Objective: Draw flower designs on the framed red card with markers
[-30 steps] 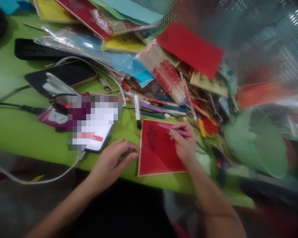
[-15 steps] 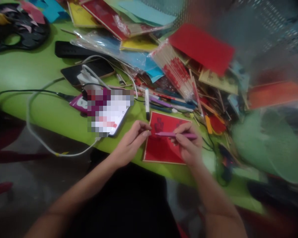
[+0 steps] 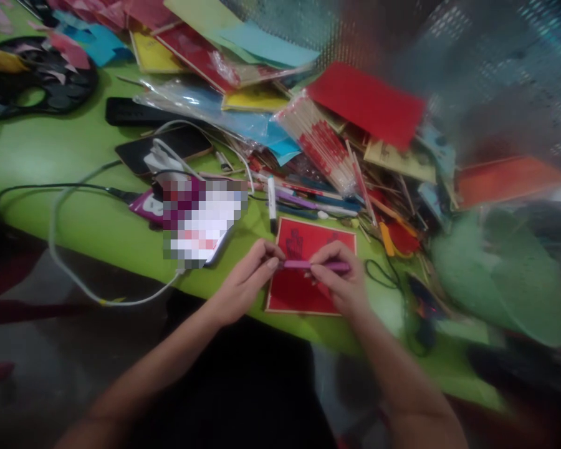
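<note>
A pink pen (image 3: 308,265) lies level between both my hands, just above a red card (image 3: 303,249) with dark drawn figures near its top edge. My right hand (image 3: 339,282) is closed round the pen's right half. My left hand (image 3: 245,280) pinches the pen's left end with fingertips and thumb. The card rests on the green table (image 3: 75,218) near its front edge.
A phone (image 3: 201,227) on a white cable lies left of the card, a white marker (image 3: 272,202) just above it. Behind is a heap of coloured card sheets (image 3: 369,103), sticks (image 3: 318,140) and pens. A black palette (image 3: 37,75) sits far left.
My left hand came off the table beside the card and took hold of the pen's left end. My right hand turned the pen level. The camera view shifted left.
</note>
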Motion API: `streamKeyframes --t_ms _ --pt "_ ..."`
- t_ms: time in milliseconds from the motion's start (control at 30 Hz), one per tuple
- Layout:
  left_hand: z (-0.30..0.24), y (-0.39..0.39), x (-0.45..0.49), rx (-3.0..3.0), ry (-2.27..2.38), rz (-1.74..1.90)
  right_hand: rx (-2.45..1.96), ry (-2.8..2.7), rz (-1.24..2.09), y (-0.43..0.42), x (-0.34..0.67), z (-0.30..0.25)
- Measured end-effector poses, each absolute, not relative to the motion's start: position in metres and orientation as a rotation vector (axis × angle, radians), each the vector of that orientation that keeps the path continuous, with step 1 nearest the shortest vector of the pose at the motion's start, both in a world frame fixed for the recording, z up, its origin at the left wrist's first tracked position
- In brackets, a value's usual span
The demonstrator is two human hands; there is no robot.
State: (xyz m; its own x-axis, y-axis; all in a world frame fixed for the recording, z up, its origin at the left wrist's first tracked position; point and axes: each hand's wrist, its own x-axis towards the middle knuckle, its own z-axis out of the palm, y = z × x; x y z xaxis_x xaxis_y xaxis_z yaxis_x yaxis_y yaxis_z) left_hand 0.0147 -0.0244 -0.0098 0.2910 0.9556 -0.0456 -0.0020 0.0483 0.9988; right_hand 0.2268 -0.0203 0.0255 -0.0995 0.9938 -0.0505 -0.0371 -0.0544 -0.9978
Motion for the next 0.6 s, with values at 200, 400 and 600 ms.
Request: streamKeyframes --t_ms 200,400,600 --pt "-0.008 -0.027 0.018 1.342 1.025 0.959 -1.120 -1.250 1.402 -0.021 0.229 0.020" --pt "-0.009 -0.028 0.014 1.456 1.014 0.942 -1.037 -1.196 1.495 -0.023 0.222 0.016" --pt "-0.020 -0.029 0.011 1.530 1.012 0.957 -1.054 -1.176 1.528 -0.020 0.215 0.017"
